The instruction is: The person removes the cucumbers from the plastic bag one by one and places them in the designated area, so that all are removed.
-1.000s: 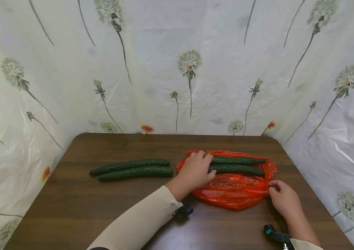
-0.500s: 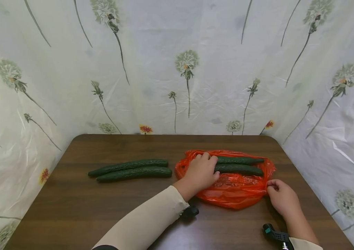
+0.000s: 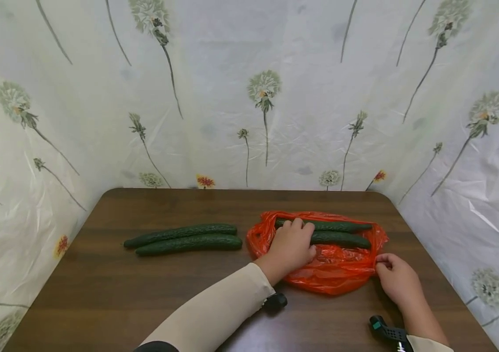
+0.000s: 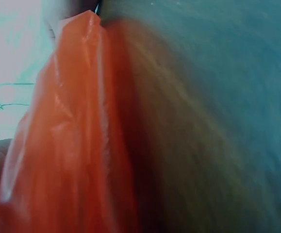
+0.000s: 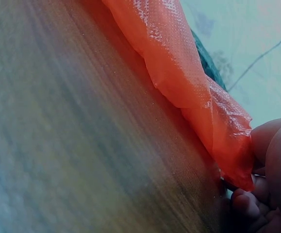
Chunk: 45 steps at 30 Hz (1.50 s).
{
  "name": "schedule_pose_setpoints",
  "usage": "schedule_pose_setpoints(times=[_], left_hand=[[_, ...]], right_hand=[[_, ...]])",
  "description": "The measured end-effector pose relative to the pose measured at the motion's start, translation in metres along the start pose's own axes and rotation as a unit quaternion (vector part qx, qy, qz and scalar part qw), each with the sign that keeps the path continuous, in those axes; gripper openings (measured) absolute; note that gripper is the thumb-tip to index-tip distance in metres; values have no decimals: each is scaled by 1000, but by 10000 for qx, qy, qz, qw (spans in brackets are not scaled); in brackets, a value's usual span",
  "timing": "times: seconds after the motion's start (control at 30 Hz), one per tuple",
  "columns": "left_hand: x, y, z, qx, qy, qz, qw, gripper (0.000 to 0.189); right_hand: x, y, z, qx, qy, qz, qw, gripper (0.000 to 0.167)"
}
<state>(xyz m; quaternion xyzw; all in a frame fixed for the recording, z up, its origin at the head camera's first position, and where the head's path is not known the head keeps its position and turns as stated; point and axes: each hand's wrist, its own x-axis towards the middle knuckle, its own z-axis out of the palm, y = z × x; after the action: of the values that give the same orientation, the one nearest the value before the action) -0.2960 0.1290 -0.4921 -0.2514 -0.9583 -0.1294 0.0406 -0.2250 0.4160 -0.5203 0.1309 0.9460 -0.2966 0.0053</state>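
Observation:
An orange-red plastic bag [image 3: 328, 274] lies spread on the table with its mouth open. Two long dark green cucumbers, a far one [image 3: 342, 226] and a near one [image 3: 342, 239], rest side by side in it. My left hand [image 3: 286, 247] reaches over the bag from the front, fingers bent round the near cucumber with the thumb on its front side. The left end of that cucumber is hidden under the hand. At the bag's right end, my right hand [image 3: 399, 278] pinches the plastic between thumb and fingers; the right wrist view shows this gathered bag edge [image 5: 232, 145].
Two more cucumbers, one behind [image 3: 183, 234] and one in front [image 3: 192, 244], lie together left of the bag on the brown wooden table [image 3: 100, 293]. A pale curtain [image 3: 205, 98] with dandelion prints surrounds the table's back and sides.
My left hand has slid right along the cucumbers in the bag, uncovering the far one's left end. Those cucumbers, the bag and my right hand have stayed about where they were.

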Motion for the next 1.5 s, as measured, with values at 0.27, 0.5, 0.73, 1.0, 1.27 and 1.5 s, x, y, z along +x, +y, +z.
schedule_pose_setpoints(times=[0.27,0.5,0.73,1.0,1.27,1.5], left_hand=[[4,6,8,-183,-84,44,9998,51],[5,10,12,-131,-80,41,9999,49],[10,17,16,-200,-59,105,9997,42],[17,29,19,-32,-88,123,9999,40],[17,33,24,200,-244,-83,9995,34],[18,30,26,340,-324,-76,9989,31]], right_hand=[[-2,-3,0,16,-7,-55,10000,42],[0,-2,1,3,7,-110,9999,42],[1,1,2,9,78,-217,9997,41],[0,1,0,3,23,-179,9998,42],[-3,1,3,22,-45,-32,10000,42],[-1,3,2,-37,35,-174,9998,41]])
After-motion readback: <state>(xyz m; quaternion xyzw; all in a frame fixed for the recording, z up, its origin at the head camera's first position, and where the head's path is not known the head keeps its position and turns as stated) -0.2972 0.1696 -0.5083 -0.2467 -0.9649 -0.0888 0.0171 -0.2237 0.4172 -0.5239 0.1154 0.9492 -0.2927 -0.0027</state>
